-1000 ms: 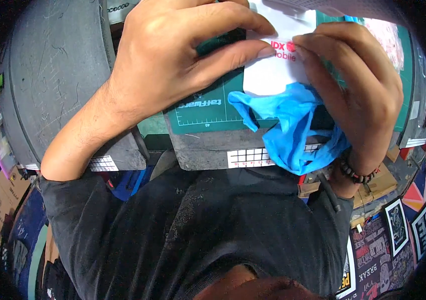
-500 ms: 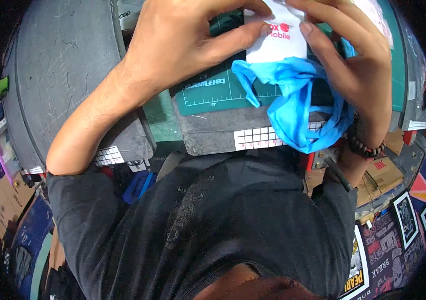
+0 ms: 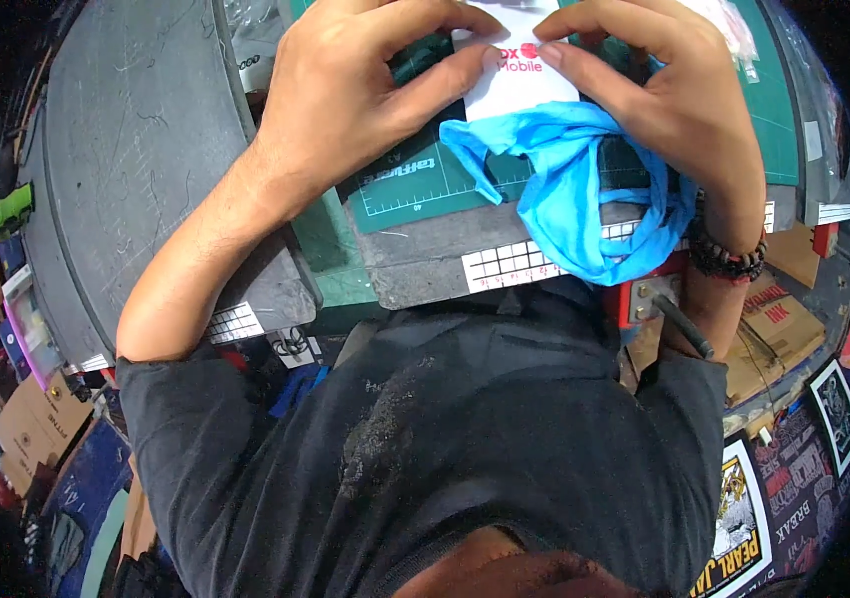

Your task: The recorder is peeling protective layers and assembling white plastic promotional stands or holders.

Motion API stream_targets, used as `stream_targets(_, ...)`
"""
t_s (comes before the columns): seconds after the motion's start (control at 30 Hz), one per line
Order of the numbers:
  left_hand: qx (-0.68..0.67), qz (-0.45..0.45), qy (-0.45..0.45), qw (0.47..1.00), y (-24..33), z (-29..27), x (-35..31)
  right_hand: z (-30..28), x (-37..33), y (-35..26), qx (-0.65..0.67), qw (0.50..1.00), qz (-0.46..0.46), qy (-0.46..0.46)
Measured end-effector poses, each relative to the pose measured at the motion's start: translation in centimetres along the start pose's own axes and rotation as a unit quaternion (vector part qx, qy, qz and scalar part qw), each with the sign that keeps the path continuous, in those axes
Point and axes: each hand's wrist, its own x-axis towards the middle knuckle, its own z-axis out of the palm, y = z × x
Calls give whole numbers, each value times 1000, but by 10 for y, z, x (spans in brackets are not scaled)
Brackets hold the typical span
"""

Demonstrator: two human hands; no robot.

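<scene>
A small white piece (image 3: 516,92) with a red print lies at the top middle over a green cutting mat (image 3: 425,194). My left hand (image 3: 340,95) has thumb and forefinger closed on its left edge. On the opposite edge, my right hand (image 3: 679,95) pinches it with thumb and fingers. Its top end runs out of view. Crumpled bright blue fabric (image 3: 569,184) with long loose strips joins or lies against its lower end. Those strips loop down over the front edge of the grey work surface, beside my right wrist, which wears a dark beaded bracelet.
Grey flat boards (image 3: 136,169) bearing gridded ruler strips (image 3: 514,264) flank and underlie the mat. A metal rod on a red bracket (image 3: 649,299) juts out below my right wrist. Clear plastic packaging (image 3: 729,30) lies at upper right; a cardboard box (image 3: 769,329) sits lower right.
The white piece and blue fabric sit slightly further left and higher in view. My right hand has shifted left with them; both hands still hold the edges.
</scene>
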Motion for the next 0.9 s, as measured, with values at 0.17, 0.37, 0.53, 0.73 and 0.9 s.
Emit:
stream_targets(0.17, 8, 10, 15, 1000, 0, 2, 0, -1, -4, 4, -46, 999, -20, -20)
stream_targets(0.37, 11, 69, 72, 995, -3, 4, 3, 1, 2, 3, -27, 998, -43, -31)
stream_targets(0.53, 62, -33, 90, 993, -8, 5, -2, -12, 1, -16, -86, 996, -19, 19)
stream_targets(0.73, 2, -76, 105, 992, -10, 6, -3, -35, -5, -45, -45, 992, -96, -74)
stream_targets(0.9, 33, -55, 75, 995, -12, 3, -4, -14, -38, -65, -23, 991, -104, -77)
